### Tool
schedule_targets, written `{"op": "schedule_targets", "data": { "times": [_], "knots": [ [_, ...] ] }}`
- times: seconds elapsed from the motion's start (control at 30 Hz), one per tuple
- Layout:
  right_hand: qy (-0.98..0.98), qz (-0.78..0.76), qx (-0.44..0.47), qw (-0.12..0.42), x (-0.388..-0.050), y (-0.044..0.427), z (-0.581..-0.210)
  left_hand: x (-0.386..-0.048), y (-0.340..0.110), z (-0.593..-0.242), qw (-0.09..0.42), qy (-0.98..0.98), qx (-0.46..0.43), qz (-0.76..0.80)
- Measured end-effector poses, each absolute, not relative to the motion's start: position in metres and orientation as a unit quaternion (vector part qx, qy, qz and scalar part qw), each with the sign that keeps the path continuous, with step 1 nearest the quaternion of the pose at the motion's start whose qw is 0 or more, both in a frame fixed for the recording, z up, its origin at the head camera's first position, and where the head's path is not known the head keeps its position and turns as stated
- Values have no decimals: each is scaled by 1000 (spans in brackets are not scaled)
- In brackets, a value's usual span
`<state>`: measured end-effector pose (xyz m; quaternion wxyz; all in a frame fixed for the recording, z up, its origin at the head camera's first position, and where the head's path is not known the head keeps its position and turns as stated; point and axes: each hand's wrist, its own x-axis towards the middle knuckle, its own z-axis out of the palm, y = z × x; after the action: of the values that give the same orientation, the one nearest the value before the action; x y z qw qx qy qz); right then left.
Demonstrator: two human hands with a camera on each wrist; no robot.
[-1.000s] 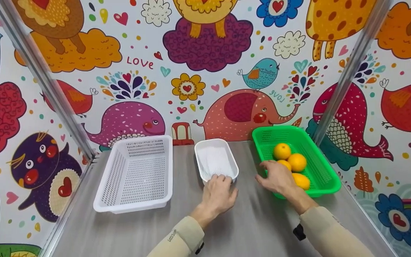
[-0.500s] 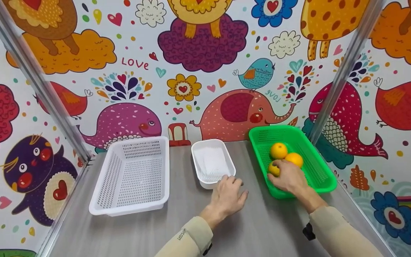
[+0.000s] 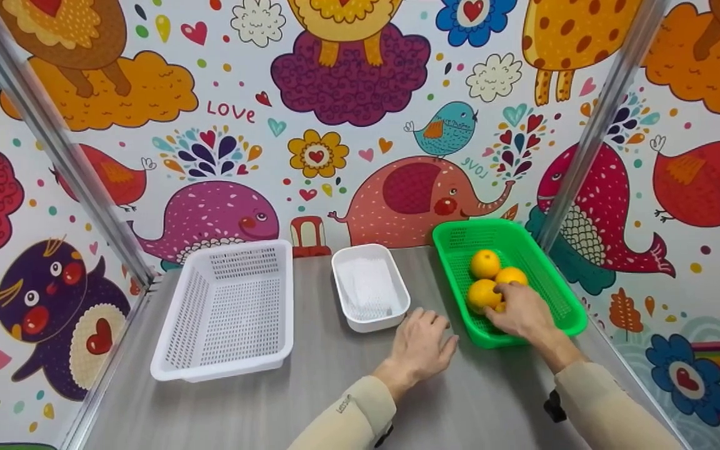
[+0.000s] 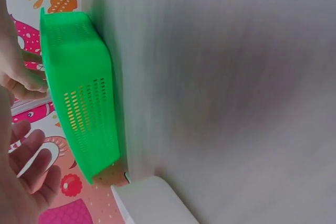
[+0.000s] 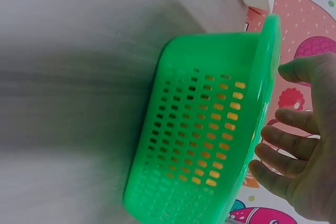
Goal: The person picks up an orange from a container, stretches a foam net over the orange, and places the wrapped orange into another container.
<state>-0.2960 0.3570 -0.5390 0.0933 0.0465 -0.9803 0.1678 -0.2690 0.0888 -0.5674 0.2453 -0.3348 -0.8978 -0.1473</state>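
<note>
Several oranges [image 3: 484, 296] sit in the green basket [image 3: 569, 294] on the right side of the table, and one is mostly covered by my hand. My right hand [image 3: 522, 312] is over the basket's near part, thumb and fingertips beside the oranges. In the right wrist view its fingers [image 5: 283, 161] are spread and loosely bent above the basket rim, with nothing in them. My left hand [image 3: 421, 344] hovers over the table between the small white basket [image 3: 377, 324] and the green one, its fingers relaxed and holding nothing.
A larger white perforated basket [image 3: 222, 365] stands on the left of the grey table [image 3: 241, 412]. Behind it rises a wall [image 3: 310, 69] printed with cartoon animals, and metal posts [image 3: 66, 150] frame the corners.
My right hand has reached over the oranges, then shifted right and nearer, uncovering the front-left orange. My left hand has moved right, away from the small white basket's rim.
</note>
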Motion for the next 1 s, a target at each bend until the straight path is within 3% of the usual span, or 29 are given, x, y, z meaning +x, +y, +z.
{"op": "schedule_targets", "data": {
  "times": [0.43, 1.0],
  "knots": [
    [-987, 159, 26, 18, -300, 385, -549, -266, 115, -573, 187, -913, -352, -83],
    [-987, 151, 47, -41, -313, 401, -553, -269, 143, -574, 184, -919, -344, -57]
  ]
}}
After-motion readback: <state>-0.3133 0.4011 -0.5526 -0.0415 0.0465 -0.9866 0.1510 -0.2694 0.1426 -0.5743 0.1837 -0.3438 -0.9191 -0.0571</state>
